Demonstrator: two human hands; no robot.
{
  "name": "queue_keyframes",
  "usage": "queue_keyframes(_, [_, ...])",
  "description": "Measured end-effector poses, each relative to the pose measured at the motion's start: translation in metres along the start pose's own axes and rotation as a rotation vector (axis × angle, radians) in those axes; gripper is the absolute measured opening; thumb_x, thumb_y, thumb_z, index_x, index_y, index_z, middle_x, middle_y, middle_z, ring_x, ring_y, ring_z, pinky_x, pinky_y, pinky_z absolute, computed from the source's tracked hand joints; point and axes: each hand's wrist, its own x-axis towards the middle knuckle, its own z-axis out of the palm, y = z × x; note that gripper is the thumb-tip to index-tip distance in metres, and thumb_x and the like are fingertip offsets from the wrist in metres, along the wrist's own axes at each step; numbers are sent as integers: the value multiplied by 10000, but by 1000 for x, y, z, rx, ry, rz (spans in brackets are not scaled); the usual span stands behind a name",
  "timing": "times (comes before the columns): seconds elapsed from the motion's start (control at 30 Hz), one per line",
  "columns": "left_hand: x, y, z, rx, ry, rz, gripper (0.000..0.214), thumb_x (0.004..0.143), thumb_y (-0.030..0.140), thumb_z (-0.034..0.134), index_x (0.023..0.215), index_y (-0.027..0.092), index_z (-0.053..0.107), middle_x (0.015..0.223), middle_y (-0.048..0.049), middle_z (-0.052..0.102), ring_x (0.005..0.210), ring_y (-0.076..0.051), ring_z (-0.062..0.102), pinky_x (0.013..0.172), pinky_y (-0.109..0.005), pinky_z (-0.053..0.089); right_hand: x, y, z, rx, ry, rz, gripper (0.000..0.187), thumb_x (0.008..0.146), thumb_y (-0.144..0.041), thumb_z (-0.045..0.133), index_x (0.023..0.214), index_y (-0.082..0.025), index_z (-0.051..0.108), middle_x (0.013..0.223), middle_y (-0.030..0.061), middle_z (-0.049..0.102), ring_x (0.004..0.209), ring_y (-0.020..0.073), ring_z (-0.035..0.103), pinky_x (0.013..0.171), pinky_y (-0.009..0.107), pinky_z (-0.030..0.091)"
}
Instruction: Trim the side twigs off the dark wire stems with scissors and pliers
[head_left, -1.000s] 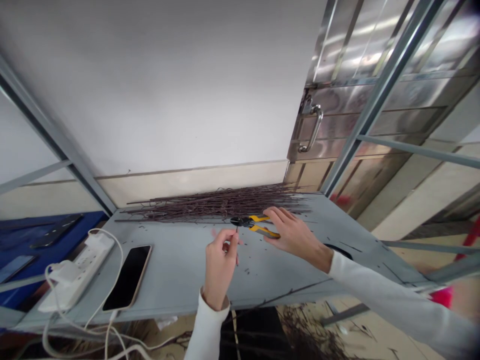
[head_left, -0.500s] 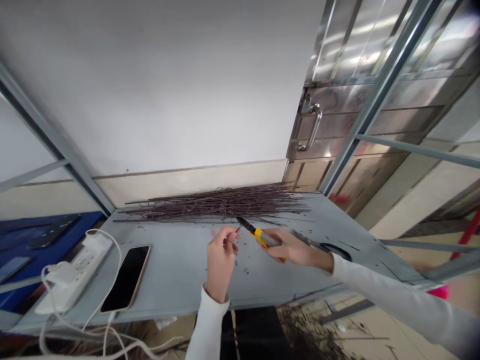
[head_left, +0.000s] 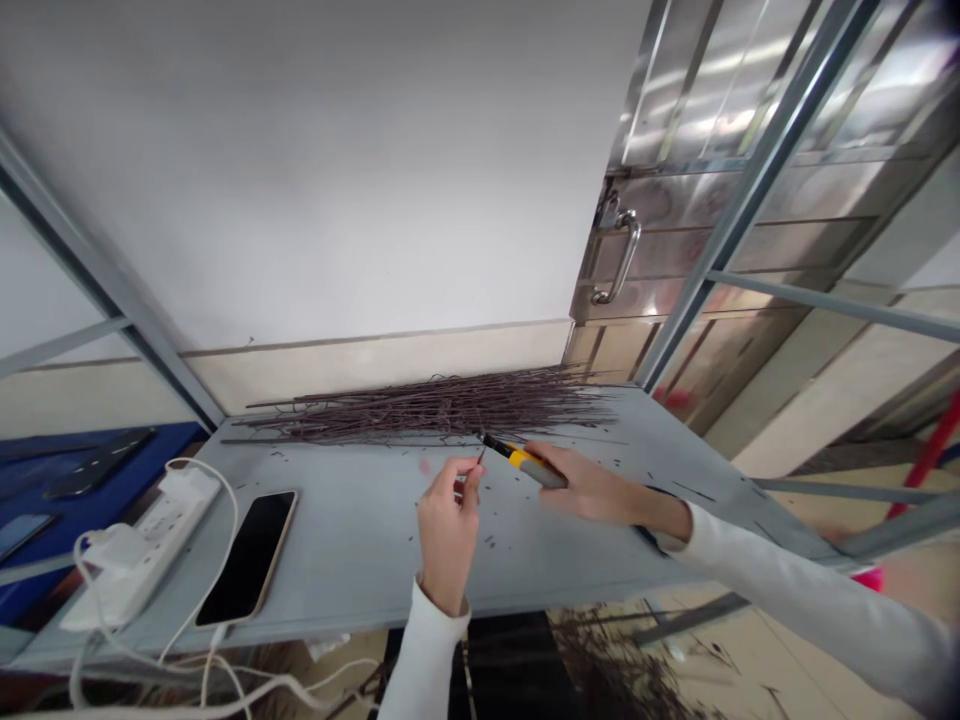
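Observation:
My right hand [head_left: 574, 482] is wrapped round the grey and yellow handles of a pair of pliers [head_left: 517, 457] with dark jaws. Between the fingertips of my left hand [head_left: 450, 510] is pinched a thin dark twig [head_left: 481, 455], most of it hidden by the fingers. The plier jaws are close to the tip of that twig; whether they touch it I cannot tell. Just behind both hands lies a long heap of thin dark brown twigs [head_left: 420, 410]. Short cut bits are scattered on the grey shelf [head_left: 345, 540] around my hands.
At the left are a phone [head_left: 249, 560] with a cable and a white power strip [head_left: 146, 545]. Metal posts [head_left: 742, 215] frame the shelf on both sides. Dark handles of another tool [head_left: 652, 535] show partly under my right forearm. Twig debris [head_left: 615, 660] lies on the floor below.
The plier handles have come closer together in my right hand. My left hand has shifted slightly right and turned, with the twig tip now pointing more upright.

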Motion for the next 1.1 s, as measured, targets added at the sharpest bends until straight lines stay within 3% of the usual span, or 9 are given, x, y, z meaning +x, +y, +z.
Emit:
queue_keyframes(0.07, [-1,2,3,1,25,-13,197,870,368,493,846,209,609,720,-18,688,592,-159,618,571,-254,449,-1,-1,-2,-241,93,28,225,681,-205,523,894,-211,449,841,45,578,731,202,545,629,288,394])
queue_keyframes(0.17, [-3,5,7,-16,50,-20,199,863,364,501,819,202,609,682,-12,668,575,-157,613,575,-255,447,-5,-4,-2,-424,167,33,289,682,-207,529,958,-193,445,947,95,591,818,243,574,654,295,392])
queue_keyframes(0.4, [-5,4,9,-82,40,-3,220,863,380,500,799,194,600,603,10,606,541,-143,576,553,-242,435,-8,-9,3,-431,208,17,217,689,-217,510,896,-189,452,737,40,572,633,180,519,561,258,337])
queue_keyframes(0.5, [-5,3,9,-120,39,-5,231,869,387,492,800,196,602,607,13,602,551,-141,576,558,-241,434,-7,-7,5,-296,202,-9,166,660,-200,503,819,-198,457,654,-2,506,566,147,451,523,248,302])
queue_keyframes(0.6, [-5,2,8,-148,46,-15,234,870,385,492,777,198,597,597,15,604,540,-139,577,543,-237,428,-6,-4,5,-69,112,-15,113,633,-194,509,727,-206,447,606,-36,425,526,110,371,493,235,269])
queue_keyframes(0.8, [-4,3,12,-233,58,17,211,864,337,493,740,195,587,665,-10,648,552,-130,585,540,-227,447,-11,4,12,818,-356,154,158,625,-238,484,774,-203,443,600,-68,378,416,54,312,385,194,277])
queue_keyframes(0.9, [-3,4,14,-283,46,16,211,859,330,496,724,194,583,704,-25,675,571,-131,597,564,-234,467,-13,9,15,1103,-587,175,191,606,-240,481,788,-202,440,632,-58,403,429,53,333,375,183,295])
queue_keyframes(1.0, [-3,4,15,-315,34,-6,202,854,337,508,738,193,590,711,-25,682,562,-128,593,559,-232,465,-13,13,15,1132,-644,139,184,635,-236,477,813,-207,443,645,-56,410,441,57,338,387,186,307])
queue_keyframes(1.1, [-4,4,14,-328,11,-18,212,858,367,510,795,191,610,691,-13,666,536,-118,565,529,-222,442,-10,16,10,874,-483,46,168,673,-201,476,841,-198,463,672,-47,430,486,67,378,437,198,325])
